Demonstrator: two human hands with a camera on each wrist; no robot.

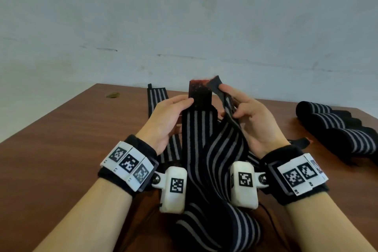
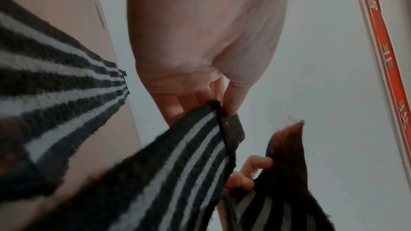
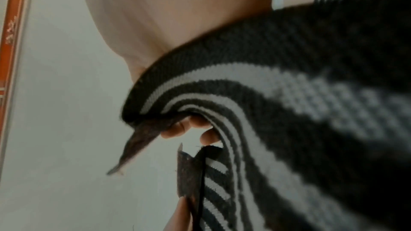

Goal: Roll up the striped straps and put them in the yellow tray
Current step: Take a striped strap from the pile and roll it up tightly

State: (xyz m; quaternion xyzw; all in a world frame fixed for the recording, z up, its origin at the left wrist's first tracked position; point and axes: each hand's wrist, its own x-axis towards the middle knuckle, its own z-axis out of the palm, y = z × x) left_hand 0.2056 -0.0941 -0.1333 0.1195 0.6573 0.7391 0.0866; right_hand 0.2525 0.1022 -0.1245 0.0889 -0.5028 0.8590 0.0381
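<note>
A black strap with grey stripes [image 1: 194, 149] hangs between my two hands and sags in a loop toward the table's near edge. My left hand [image 1: 184, 104] pinches one dark hook-and-loop end [image 1: 201, 96] upright, thumb in front. My right hand [image 1: 227, 92] pinches the other dark end [image 1: 215, 83], which is twisted. In the left wrist view the left hand [image 2: 222, 101] grips the strap [image 2: 177, 164] at its end patch. In the right wrist view the right hand [image 3: 189, 127] shows under the curved strap [image 3: 266, 111]. The yellow tray is not in view.
Another striped strap [image 1: 156, 96] lies flat on the brown table [image 1: 71, 139], behind my left hand. Three rolled straps [image 1: 335, 125] lie in a row at the right. A pale wall stands close behind the table's far edge.
</note>
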